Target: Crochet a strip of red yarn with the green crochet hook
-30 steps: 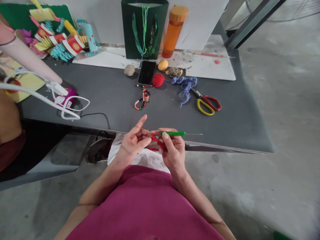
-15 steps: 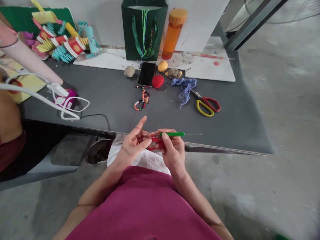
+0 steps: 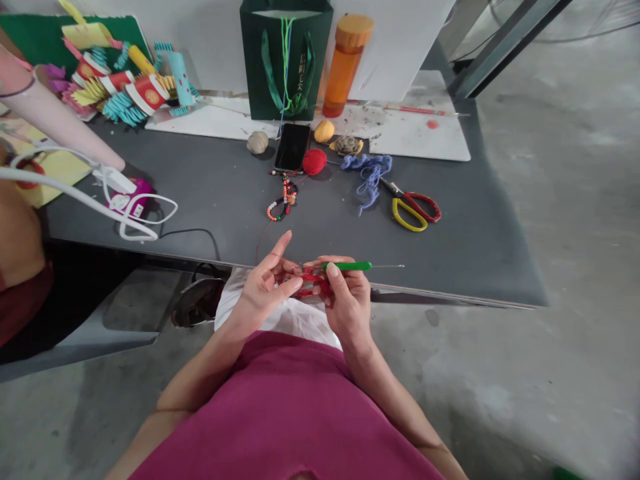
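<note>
Just in front of the table's near edge, my right hand (image 3: 347, 297) is closed on a green-handled crochet hook (image 3: 350, 266) whose thin metal end points right. My left hand (image 3: 265, 283) pinches a small piece of red crochet work (image 3: 311, 283) between the two hands, with its index finger raised and a red thread over it. That thread runs up across the grey table (image 3: 225, 193) to a red yarn ball (image 3: 315, 161).
On the table lie a black phone (image 3: 293, 146), a bead bracelet (image 3: 281, 200), blue yarn (image 3: 370, 170), red-and-yellow scissors (image 3: 413, 208), small yarn balls, an orange bottle (image 3: 347, 63) and a green gift bag (image 3: 285, 57). Paper crafts (image 3: 125, 77) and another person's arm (image 3: 50, 110) are at the left, with white cables (image 3: 130, 213).
The hands stay in place working the red piece; the hook and fingers shift only slightly. The view has moved a little.
</note>
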{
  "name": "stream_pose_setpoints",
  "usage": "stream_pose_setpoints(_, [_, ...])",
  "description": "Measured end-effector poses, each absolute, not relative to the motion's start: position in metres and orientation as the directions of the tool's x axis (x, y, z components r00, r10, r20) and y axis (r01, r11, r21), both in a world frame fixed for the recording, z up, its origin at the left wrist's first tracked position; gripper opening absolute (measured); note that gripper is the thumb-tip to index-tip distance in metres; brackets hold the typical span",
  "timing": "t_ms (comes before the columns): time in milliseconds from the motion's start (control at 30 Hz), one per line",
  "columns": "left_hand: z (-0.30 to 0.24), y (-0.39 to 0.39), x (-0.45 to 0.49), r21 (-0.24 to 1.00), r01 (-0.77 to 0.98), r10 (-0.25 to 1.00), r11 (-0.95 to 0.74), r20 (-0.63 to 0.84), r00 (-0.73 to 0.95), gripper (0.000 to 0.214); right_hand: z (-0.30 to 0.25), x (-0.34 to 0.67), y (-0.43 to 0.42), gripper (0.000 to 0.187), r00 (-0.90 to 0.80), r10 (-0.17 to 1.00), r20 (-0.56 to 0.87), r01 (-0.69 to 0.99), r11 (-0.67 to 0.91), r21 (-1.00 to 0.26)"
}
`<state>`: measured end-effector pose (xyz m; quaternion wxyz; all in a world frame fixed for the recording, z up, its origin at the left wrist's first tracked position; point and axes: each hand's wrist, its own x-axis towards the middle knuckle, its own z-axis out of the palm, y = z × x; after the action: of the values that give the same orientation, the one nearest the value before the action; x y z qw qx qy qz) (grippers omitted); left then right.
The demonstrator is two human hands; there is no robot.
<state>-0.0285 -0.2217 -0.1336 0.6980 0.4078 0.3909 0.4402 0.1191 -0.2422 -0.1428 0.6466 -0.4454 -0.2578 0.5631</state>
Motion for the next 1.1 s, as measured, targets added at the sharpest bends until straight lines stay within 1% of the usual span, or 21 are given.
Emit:
stream_pose_setpoints(133, [-0.134, -0.222, -0.028, 0.904, -0.313, 0.929, 0.292, -0.191, 0.317, 0.092, -0.143, 0.12, -0.242, 0.026, 0.242, 0.958, -0.154, -0.489, -0.016, -0.872])
stream_pose_setpoints(300, [-0.138, -0.221, -0.027, 0.893, -0.34, 0.93, 0.294, -0.185, 0.318, 0.09, -0.145, 0.12, -0.243, 0.028, 0.244, 0.961, -0.128, -0.462, -0.001, -0.887])
stream_pose_setpoints(400, [-0.14, -0.221, -0.024, 0.873, -0.383, 0.935, 0.303, -0.194, 0.297, 0.096, -0.146, 0.119, -0.246, 0.022, 0.246, 0.965, -0.086, -0.429, 0.029, -0.903])
stream_pose_setpoints(467, [-0.139, -0.222, -0.022, 0.86, -0.41, 0.94, 0.303, -0.199, 0.277, 0.1, -0.148, 0.12, -0.247, 0.015, 0.256, 0.967, 0.003, -0.333, 0.092, -0.938])
stream_pose_setpoints(533, [-0.137, -0.224, -0.018, 0.86, -0.426, 0.95, 0.282, -0.188, 0.248, 0.101, -0.151, 0.122, -0.249, 0.011, 0.275, 0.947, 0.167, -0.143, 0.213, -0.967])
stream_pose_setpoints(600, [-0.134, -0.227, -0.015, 0.868, -0.429, 0.962, 0.249, -0.17, 0.214, 0.098, -0.155, 0.123, -0.251, 0.008, 0.25, 0.91, 0.33, 0.052, 0.328, -0.943])
stream_pose_setpoints(633, [-0.134, -0.228, -0.013, 0.872, -0.43, 0.966, 0.235, -0.159, 0.205, 0.097, -0.157, 0.123, -0.251, 0.009, 0.237, 0.893, 0.382, 0.111, 0.365, -0.924])
stream_pose_setpoints(667, [-0.134, -0.229, -0.012, 0.873, -0.433, 0.967, 0.227, -0.15, 0.204, 0.095, -0.159, 0.122, -0.252, 0.01, 0.237, 0.882, 0.408, 0.137, 0.385, -0.912])
stream_pose_setpoints(733, [-0.136, -0.229, -0.011, 0.867, -0.444, 0.965, 0.228, -0.14, 0.221, 0.09, -0.16, 0.119, -0.252, 0.01, 0.3, 0.872, 0.386, 0.093, 0.376, -0.922])
stream_pose_setpoints(767, [-0.137, -0.229, -0.011, 0.862, -0.45, 0.962, 0.234, -0.138, 0.235, 0.088, -0.16, 0.116, -0.252, 0.009, 0.35, 0.87, 0.348, 0.026, 0.363, -0.932])
stream_pose_setpoints(833, [-0.139, -0.229, -0.012, 0.855, -0.455, 0.957, 0.247, -0.142, 0.253, 0.084, -0.156, 0.112, -0.249, 0.002, 0.404, 0.886, 0.229, -0.168, 0.318, -0.933])
stream_pose_setpoints(867, [-0.139, -0.229, -0.012, 0.854, -0.454, 0.955, 0.253, -0.147, 0.257, 0.082, -0.154, 0.111, -0.248, 0.003, 0.397, 0.903, 0.162, -0.265, 0.282, -0.922])
stream_pose_setpoints(933, [-0.138, -0.229, -0.013, 0.853, -0.453, 0.955, 0.259, -0.154, 0.255, 0.079, -0.149, 0.11, -0.245, 0.013, 0.349, 0.936, 0.043, -0.399, 0.19, -0.897])
stream_pose_setpoints(1033, [-0.134, -0.229, -0.015, 0.852, -0.449, 0.953, 0.27, -0.168, 0.254, 0.078, -0.145, 0.113, -0.242, 0.02, 0.303, 0.95, -0.073, -0.467, 0.081, -0.881])
stream_pose_setpoints(1100, [-0.133, -0.228, -0.016, 0.852, -0.446, 0.952, 0.273, -0.174, 0.252, 0.078, -0.144, 0.116, -0.242, 0.02, 0.291, 0.952, -0.097, -0.478, 0.056, -0.877])
